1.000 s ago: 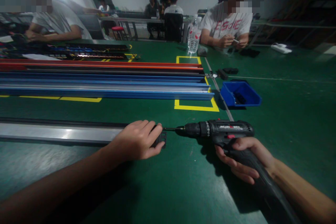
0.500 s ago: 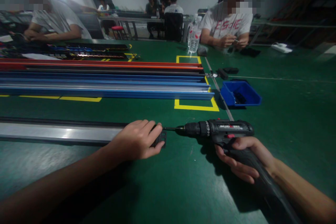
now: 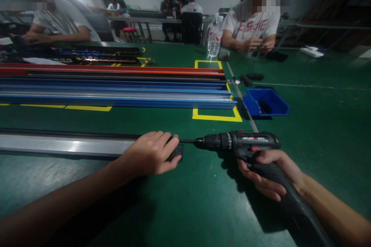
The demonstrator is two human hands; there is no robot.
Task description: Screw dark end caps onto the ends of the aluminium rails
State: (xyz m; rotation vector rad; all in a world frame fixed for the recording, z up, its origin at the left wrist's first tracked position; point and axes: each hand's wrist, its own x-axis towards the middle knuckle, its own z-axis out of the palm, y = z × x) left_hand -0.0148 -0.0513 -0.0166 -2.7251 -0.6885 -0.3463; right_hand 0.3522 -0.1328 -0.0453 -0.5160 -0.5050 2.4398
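My left hand (image 3: 152, 152) is closed over the right end of a long silver and black metal profile (image 3: 72, 145), where a black end cap (image 3: 180, 153) shows past the fingers. In my right hand (image 3: 269, 173) is a black cordless drill (image 3: 249, 141), lying nearly level and gripped by its handle. Its long thin bit (image 3: 189, 141) points left and reaches the end cap beside my left fingertips. The bit's very tip and the screw spot are hidden by those fingers.
Several blue profiles (image 3: 145, 102) and a red one (image 3: 145, 70) lie across the green table (image 3: 203, 200). A blue bin (image 3: 274, 110) with dark parts stands to their right. Beyond are water bottles (image 3: 214, 40) and a seated person in a printed shirt (image 3: 252, 23); another sits far left.
My hands, the drill and the metal profile hold almost the same positions. The far-left person's hands have shifted slightly left.
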